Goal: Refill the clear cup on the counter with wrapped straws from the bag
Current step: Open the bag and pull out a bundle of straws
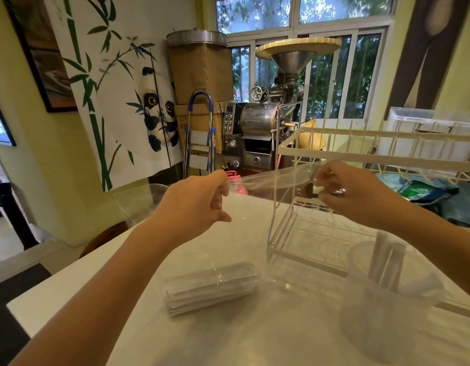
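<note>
Head view: no brand, label or writing can be read anywhere. The left hand [199,204] and the right hand [352,191] are raised above the pale glossy counter [255,339], each pinching one end of a thin clear plastic bag [271,178] that is pulled taut and almost flat between them; the film is so transparent that I cannot tell whether anything is inside it. The left hand's fingers are curled tight on the left end, and the right hand's fingertips are closed on the right end. Below the hands and nearer the camera, a flat bundle of white paper-wrapped straws in a clear sleeve [211,287] lies on the counter, well apart from both hands. The round clear plastic cup [392,294] stands on the counter at the lower right, under the right forearm, with a few white wrapped straws [387,262] standing upright in it. A cream-white wire dish rack [318,233] sits just behind the cup. Beyond the counter are a steel drum machine with a funnel hopper [276,114], a folded stepladder with blue grips [201,133] and a fabric hanging printed with pandas and bamboo [117,83]
</note>
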